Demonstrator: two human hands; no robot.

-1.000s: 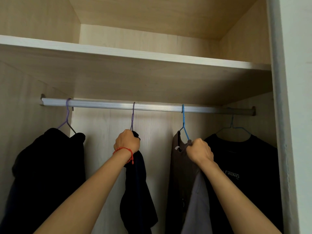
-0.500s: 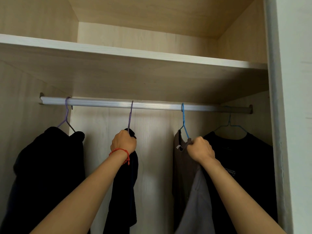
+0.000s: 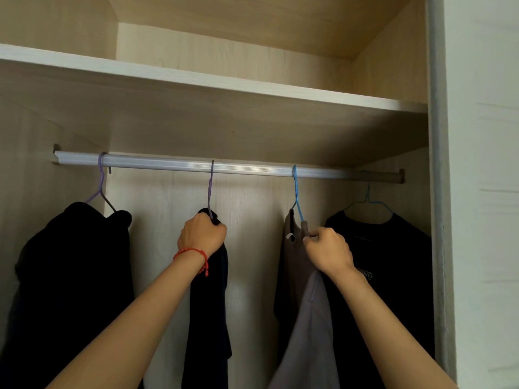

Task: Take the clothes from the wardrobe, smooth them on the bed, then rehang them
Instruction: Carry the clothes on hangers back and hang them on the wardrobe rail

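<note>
A silver rail (image 3: 252, 167) spans the open wardrobe. My left hand (image 3: 201, 234), a red cord at its wrist, is closed around the top of a dark navy garment (image 3: 209, 310) that hangs from a purple hanger (image 3: 210, 189) on the rail. My right hand (image 3: 328, 249) grips the shoulder of a brown garment (image 3: 292, 265) on a blue hanger (image 3: 296, 192), also hooked on the rail. A pale grey cloth (image 3: 309, 341) hangs below that hand.
A black garment (image 3: 73, 276) on a purple hanger (image 3: 100, 181) hangs at the far left. A black T-shirt with white print (image 3: 393, 262) on a blue hanger (image 3: 368, 200) hangs at the far right. A wooden shelf (image 3: 213, 80) runs above the rail; the white wardrobe side panel (image 3: 477, 192) stands at right.
Both hands keep their grips on the two middle garments. The navy garment hangs straighter and narrower than a second ago. The view has drifted slightly.
</note>
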